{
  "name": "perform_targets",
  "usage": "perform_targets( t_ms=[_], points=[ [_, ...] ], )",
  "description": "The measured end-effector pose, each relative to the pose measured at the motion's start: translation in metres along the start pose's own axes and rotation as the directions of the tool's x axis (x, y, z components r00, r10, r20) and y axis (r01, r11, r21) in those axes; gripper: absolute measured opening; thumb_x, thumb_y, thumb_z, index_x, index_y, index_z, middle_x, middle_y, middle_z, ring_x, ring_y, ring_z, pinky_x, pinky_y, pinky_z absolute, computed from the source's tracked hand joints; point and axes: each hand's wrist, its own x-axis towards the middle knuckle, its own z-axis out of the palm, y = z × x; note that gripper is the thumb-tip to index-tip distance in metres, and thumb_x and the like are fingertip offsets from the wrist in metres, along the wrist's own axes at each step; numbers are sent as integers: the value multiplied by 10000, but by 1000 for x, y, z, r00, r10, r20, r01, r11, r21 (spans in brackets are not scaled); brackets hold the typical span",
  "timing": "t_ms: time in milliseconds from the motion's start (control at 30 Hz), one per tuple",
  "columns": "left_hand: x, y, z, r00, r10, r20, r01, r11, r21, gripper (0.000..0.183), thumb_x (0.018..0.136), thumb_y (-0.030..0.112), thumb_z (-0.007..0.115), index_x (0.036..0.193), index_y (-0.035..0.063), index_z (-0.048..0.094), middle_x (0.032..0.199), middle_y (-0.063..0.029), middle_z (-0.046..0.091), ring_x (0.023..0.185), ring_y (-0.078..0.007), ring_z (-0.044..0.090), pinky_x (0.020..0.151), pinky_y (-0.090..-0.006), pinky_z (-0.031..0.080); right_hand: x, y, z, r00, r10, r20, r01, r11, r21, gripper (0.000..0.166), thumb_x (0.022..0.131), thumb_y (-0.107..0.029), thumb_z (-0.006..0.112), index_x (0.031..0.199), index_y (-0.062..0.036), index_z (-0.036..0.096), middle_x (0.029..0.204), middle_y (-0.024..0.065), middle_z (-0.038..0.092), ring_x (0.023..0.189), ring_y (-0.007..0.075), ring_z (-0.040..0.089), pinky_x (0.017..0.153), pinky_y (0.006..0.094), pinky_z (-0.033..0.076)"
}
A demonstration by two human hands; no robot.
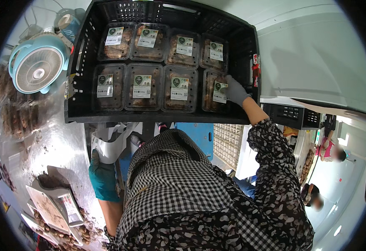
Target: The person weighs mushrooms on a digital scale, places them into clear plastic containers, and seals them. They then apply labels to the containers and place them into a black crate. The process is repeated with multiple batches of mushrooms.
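Observation:
A black plastic crate (158,118) holds two rows of clear lidded plastic boxes filled with brown, mushroom-like produce. Each lid bears a white and green label. My right hand (237,91), in a grey glove, lies over the right edge of the front-right box (211,105), its fingers at the label (219,92). The fingertips are partly hidden, so a grip cannot be told. Below the crate's front left side, my left hand (104,178), in a teal glove, holds a curling strip of white label backing paper (109,150).
Left of the crate, a light-blue round fan (38,73) stands on a metal table (60,138). A soiled weighing scale (54,204) sits nearer, with loose brown produce (85,233) around it. Bagged produce (20,116) lies behind. Two people (311,194) are at far right.

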Motion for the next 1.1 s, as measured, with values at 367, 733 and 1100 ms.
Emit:
perform_targets(
  t_ms=[367, 733, 1100],
  points=[
    [-16, 28, 27, 974, -107, -198, 48, 959, -280, 331, 932, 190, 514, 1191, -16, 536, 997, -178, 625, 696, -245, 634, 504, -312, 506, -6, -26, -4, 980, -126, 152, 176, 909, -379, 582, 863, -305, 596, 1310, -9, 371, 1195, 252, 531, 1044, 367, 565, 857, 429, 484],
    [-109, 138, -19, 892, 447, 67, -444, 895, -47, 338, 867, 95, 593, 1161, -68, 562, 1085, -123, 621, 955, -186, 591, 843, -277, 462, -87, -251, -30, 369, -919, 137, 433, 301, 850, 386, 901, -309, 548, 1150, -19, 595, 1129, 141, 614, 1028, 268, 599, 884, 358, 479],
    [-237, 143, -48, 638, 761, 121, -770, 632, 86, 363, 863, 152, 605, 1152, -64, 569, 1091, -140, 618, 969, -189, 591, 835, -292, 476, -96, -418, 99, 38, -994, -98, 48, -96, 994, 444, 901, -343, 528, 1191, -13, 461, 1032, 108, 563, 990, 227, 550, 877, 352, 466]
  ],
)
